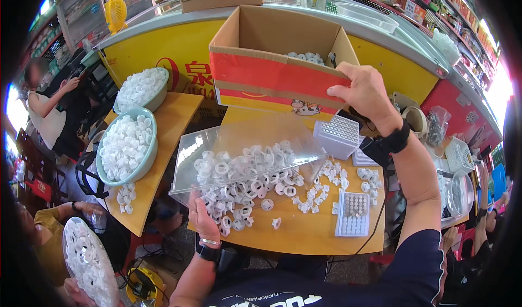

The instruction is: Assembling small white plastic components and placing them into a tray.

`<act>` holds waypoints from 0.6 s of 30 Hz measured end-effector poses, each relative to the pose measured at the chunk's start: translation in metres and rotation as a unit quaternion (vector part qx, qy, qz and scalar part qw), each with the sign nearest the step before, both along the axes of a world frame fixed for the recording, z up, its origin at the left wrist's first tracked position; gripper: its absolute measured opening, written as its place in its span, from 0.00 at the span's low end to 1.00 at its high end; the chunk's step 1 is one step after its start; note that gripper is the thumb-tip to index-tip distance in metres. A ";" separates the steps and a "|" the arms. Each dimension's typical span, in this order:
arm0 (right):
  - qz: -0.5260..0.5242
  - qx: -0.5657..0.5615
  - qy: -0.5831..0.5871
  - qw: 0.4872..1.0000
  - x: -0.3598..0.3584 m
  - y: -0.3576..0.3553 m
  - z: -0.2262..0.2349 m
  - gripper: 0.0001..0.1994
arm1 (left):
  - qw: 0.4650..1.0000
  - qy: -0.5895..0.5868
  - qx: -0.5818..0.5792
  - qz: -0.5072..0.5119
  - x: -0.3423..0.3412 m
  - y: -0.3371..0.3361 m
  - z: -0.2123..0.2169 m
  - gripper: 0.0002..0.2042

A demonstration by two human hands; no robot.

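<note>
A: Box (272, 73) position relative to your hands?

B: Cardboard, tilted toward me, straight ahead and up. My right hand (365, 92) grips its near right rim, fingers curled over the edge. White plastic rings lie inside it at the back.

A: Left hand?

B: My left hand (202, 215) is lower and closer to me, clenched on the near edge of a clear plastic tray (239, 138) that sits on the wooden tabletop (304, 233), sloping up away from me.

A: Long axis of the tray?

B: Runs left to right, directly below the box mouth. White rings (244, 179) are piled in it and spill to the right.

A: Nearer hand to the box?

B: Right, already touching it. Left is well apart, on the tray.
</note>
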State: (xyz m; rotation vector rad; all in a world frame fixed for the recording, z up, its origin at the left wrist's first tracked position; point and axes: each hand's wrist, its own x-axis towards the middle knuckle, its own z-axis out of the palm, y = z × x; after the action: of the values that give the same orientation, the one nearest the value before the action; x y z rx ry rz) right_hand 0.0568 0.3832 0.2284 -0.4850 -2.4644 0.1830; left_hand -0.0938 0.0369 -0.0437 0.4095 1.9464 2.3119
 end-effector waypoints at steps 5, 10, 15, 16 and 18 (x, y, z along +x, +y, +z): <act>-0.003 -0.019 0.036 0.999 0.023 0.007 0.036 0.16 | 0.999 0.043 -0.002 0.028 -0.006 -0.001 -0.004 0.21; 0.034 -0.043 0.115 0.992 0.101 0.006 0.096 0.18 | 0.999 0.049 -0.004 -0.011 0.009 0.020 0.022 0.21; -0.034 0.030 0.105 0.993 0.181 0.015 0.121 0.22 | 0.996 0.080 -0.040 0.002 -0.002 0.003 0.002 0.24; -0.067 0.041 0.107 0.991 0.199 0.008 0.123 0.22 | 0.960 0.216 -0.176 0.035 -0.021 -0.008 -0.020 0.24; -0.180 0.048 0.107 0.977 0.230 -0.003 0.126 0.22 | 0.961 0.210 -0.177 0.046 -0.022 -0.007 -0.017 0.25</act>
State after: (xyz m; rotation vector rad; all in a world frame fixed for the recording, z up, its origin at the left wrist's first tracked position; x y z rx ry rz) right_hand 0.2865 0.3802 0.3540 -0.8141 -2.1224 -0.0323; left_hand -0.1158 0.0296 -0.0609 0.8404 2.5614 1.9775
